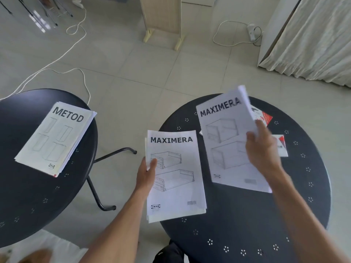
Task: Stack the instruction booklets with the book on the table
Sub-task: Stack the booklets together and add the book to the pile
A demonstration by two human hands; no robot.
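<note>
My left hand (147, 172) grips the left edge of a white MAXIMERA booklet stack (175, 177), held over the left rim of the right black round table (247, 215). My right hand (263, 149) holds a second MAXIMERA booklet (226, 141), blurred and tilted, above that table. Under it peek a red-and-white book or leaflet (266, 117) and another red-and-white printed piece (281, 147). On the left black round table (28, 196) lies a pile of booklets topped by a METOD booklet (55, 137).
Between the two tables is tiled floor with the left table's black legs (106, 179). White cables (76, 31) and a power strip (251, 33) lie on the floor. A wooden stand (161, 19) is at the back, a curtain (313, 40) at the right.
</note>
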